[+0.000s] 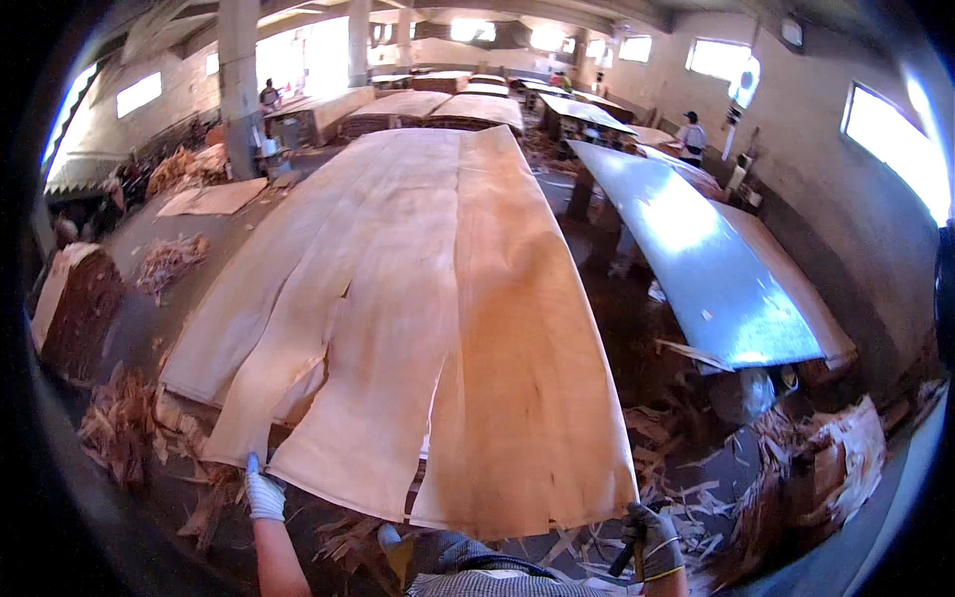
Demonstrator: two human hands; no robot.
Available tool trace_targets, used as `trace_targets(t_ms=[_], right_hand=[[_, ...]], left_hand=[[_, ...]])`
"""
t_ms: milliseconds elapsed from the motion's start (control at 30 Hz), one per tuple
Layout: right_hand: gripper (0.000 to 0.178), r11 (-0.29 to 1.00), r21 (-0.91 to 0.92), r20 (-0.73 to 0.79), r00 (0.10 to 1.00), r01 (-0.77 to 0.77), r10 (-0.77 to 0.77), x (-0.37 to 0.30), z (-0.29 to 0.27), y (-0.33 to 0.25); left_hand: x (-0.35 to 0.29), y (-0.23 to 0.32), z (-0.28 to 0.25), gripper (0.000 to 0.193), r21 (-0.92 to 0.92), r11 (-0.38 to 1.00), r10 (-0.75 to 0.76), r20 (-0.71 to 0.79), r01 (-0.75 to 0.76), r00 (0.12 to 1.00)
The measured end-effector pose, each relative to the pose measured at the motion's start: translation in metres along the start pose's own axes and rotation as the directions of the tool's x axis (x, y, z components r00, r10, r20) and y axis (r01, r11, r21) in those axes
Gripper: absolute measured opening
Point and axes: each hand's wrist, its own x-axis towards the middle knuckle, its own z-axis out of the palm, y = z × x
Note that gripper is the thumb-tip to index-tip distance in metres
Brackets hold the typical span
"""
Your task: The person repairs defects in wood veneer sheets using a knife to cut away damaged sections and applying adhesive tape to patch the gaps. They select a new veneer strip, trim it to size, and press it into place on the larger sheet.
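Note:
A large, thin wood veneer sheet point(398, 328) stretches away from me over a long stack. Splits run through its left and middle parts, and its right strip is more orange. My left hand point(266, 496), in a pale glove with bluish fingertips, is closed on the near edge beside an open split. At the near right corner, my right hand point(657, 542) in a dark grey glove is closed on the edge. A dark, narrow thing point(624, 559) juts down beside it; I cannot tell what it is.
To the right stands a long table with a shiny bluish top point(726, 279). Veneer scraps point(816, 468) heap up at the lower right, more scraps point(124, 423) at the left. Further stacks point(398, 104) and a pillar point(239, 90) stand behind. A person point(692, 137) is at the far right, another point(270, 97) far left.

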Motion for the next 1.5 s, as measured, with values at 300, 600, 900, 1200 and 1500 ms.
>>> trace_targets(t_ms=[300,600,900,1200,1500], right_hand=[[0.015,0.954,-0.113,-0.176,0.940,0.277,-0.293,0.036,-0.116,-0.088],[0.015,0.869,-0.282,-0.330,0.809,0.407,-0.486,0.136,-0.252,-0.258],[0.015,0.625,-0.508,-0.260,0.586,0.593,-0.768,0.218,-0.383,-0.446],[0.014,0.642,-0.644,-0.322,0.615,0.415,-0.720,0.300,-0.534,-0.616],[0.013,0.620,-0.665,-0.269,0.640,0.417,-0.720,0.394,-0.648,-0.729]], left_hand=[[-0.019,-0.148,0.100,0.034,0.138,0.969,-0.212,0.057,0.203,0.976],[-0.016,-0.402,0.281,0.026,0.144,0.906,-0.416,0.135,0.397,0.900],[-0.112,-0.592,0.448,0.025,0.297,0.727,-0.654,0.025,0.619,0.756],[-0.244,-0.704,0.565,0.024,0.284,0.720,-0.690,0.190,0.634,0.698],[-0.348,-0.834,0.629,0.033,0.243,0.772,-0.636,0.311,0.588,0.707]])
